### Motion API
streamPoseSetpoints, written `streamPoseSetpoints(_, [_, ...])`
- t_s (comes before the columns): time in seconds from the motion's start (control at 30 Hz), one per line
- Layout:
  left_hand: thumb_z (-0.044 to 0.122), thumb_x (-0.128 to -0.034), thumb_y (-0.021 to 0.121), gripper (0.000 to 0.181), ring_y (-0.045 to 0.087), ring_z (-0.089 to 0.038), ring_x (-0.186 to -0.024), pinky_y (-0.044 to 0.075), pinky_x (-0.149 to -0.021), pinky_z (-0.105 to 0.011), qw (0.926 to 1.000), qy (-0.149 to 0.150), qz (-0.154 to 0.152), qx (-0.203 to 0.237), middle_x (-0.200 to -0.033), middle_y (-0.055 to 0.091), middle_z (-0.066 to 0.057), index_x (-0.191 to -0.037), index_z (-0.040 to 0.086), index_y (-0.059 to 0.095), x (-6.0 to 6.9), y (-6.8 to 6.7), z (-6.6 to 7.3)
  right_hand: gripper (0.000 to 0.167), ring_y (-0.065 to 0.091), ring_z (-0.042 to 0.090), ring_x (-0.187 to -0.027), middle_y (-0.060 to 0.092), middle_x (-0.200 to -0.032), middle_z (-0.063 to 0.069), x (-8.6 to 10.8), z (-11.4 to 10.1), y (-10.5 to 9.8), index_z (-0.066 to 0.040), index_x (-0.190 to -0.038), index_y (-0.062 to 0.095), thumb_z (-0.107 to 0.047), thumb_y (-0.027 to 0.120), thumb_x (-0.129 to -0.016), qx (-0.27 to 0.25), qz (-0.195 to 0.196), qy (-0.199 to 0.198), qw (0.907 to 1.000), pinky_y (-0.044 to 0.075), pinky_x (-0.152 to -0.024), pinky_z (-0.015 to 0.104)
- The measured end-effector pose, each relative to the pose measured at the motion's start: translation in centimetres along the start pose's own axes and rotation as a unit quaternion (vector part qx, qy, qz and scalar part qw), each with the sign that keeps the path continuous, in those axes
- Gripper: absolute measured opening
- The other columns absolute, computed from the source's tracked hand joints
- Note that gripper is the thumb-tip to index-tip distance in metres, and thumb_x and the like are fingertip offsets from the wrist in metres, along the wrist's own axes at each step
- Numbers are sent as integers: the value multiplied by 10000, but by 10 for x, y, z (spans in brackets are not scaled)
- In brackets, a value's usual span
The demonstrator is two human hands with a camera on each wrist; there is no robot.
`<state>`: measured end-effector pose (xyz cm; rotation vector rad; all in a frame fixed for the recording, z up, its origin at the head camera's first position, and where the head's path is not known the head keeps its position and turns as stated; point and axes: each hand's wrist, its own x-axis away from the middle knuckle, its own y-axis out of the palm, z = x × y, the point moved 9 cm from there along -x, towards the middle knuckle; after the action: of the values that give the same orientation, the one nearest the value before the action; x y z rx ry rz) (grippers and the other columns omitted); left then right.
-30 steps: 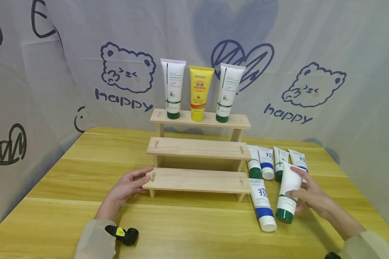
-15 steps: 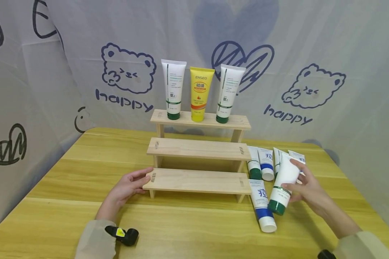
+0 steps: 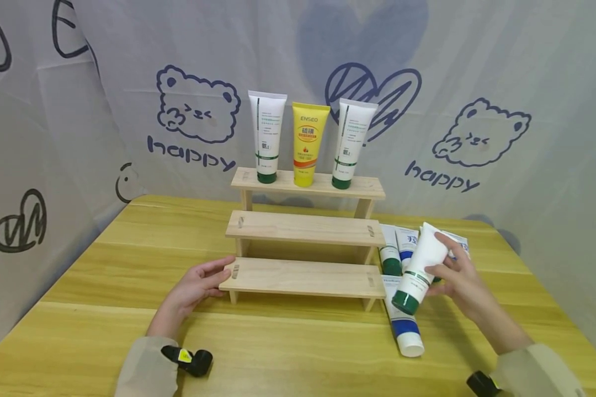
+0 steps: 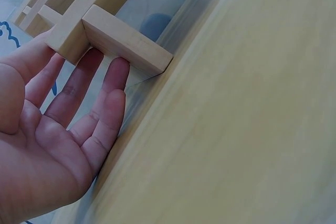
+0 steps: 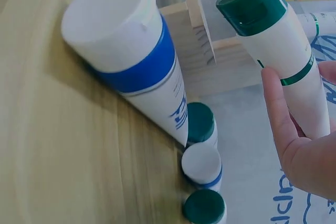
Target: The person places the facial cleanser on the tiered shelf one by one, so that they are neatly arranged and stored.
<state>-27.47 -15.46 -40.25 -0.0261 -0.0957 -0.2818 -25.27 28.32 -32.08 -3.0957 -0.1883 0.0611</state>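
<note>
In the head view my right hand (image 3: 459, 278) holds a white tube with a green cap (image 3: 419, 270), tilted, over the tubes lying right of the wooden shelf (image 3: 303, 277). The right wrist view shows thumb and fingers of that hand (image 5: 307, 145) around the tube (image 5: 286, 51). My left hand (image 3: 198, 286) touches the left end of the lowest step; in the left wrist view this hand (image 4: 68, 124) has its fingertips at the wood (image 4: 126, 38). On the top step stand a yellow tube (image 3: 309, 144) between two white ones, left (image 3: 266, 138) and right (image 3: 352, 143).
A blue-banded tube with a white cap (image 3: 404, 325) lies right of the lowest step. Several more tubes lie behind it, partly covered by the held tube, among them a green-capped one (image 3: 390, 253). A printed cloth (image 3: 288, 49) hangs behind the wooden table (image 3: 258, 353).
My right hand has moved left and a little up with the green-capped tube, which now tilts more and overlaps the blue-banded tube in view. My left hand has stayed at the shelf.
</note>
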Motion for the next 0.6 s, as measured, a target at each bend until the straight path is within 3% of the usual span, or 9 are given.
streamPoseSetpoints(0.33, [195, -898, 556, 527, 478, -147, -948, 466, -734, -320, 10000, 30, -7, 40, -1349, 306, -214, -1339, -21, 364, 0, 1, 1, 737, 472, 158, -975, 200, -1335, 158, -11, -8, 18, -188, -1429, 114, 24, 524, -853, -309, 141, 11, 9994, 517, -617, 352])
streamPoseSetpoints(0.6, [197, -895, 560, 530, 480, -146, -953, 468, -735, -315, 10000, 4, 14, 63, -1357, 299, -213, -1338, -20, 366, 0, 0, 0, 696, 519, 161, -945, 202, -1347, 161, -19, -12, 31, -204, -1427, 128, 29, 482, -874, -711, 106, -25, 9974, 515, -631, 336])
